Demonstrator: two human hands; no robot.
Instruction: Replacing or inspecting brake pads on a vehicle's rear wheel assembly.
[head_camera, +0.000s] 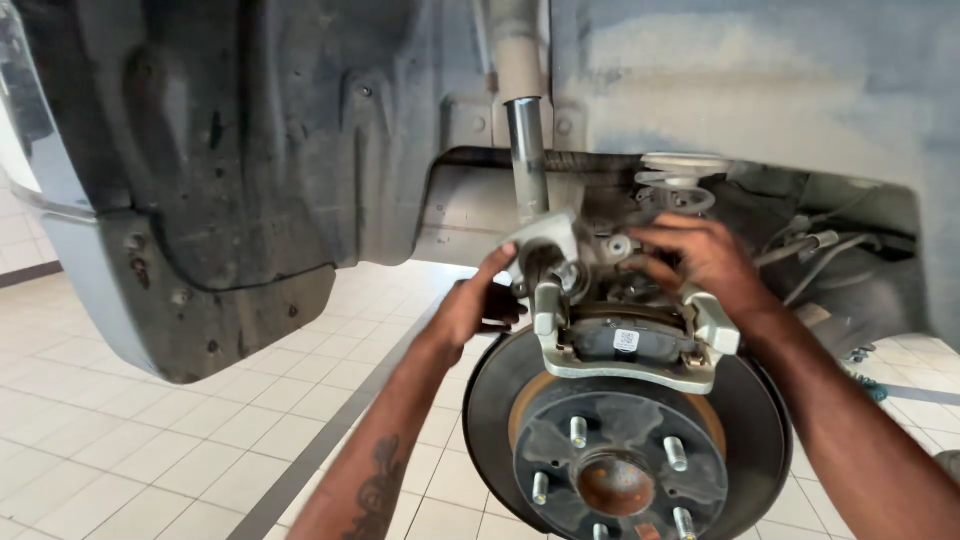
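1. Pale square floor tiles (150, 420) with a grey stripe spread beneath a raised car, whose dark wheel-arch liner (250, 150) fills the upper left.
2. Below the arch, the bare brake disc (490, 420) shows a rusty hub with wheel studs (676, 452).
3. Over the disc's top edge sits the silver brake caliper (625, 350), a dark brake pad (625, 340) visible inside it.
4. A shock absorber (527, 150) rises behind the caliper; a coil spring (680, 185) sits to the right.
5. The left hand (470, 305) has its fingers stretched up, touching the caliper's upper left corner.
6. The right hand (700, 260) lies spread over the caliper's top right, fingers curled onto it.
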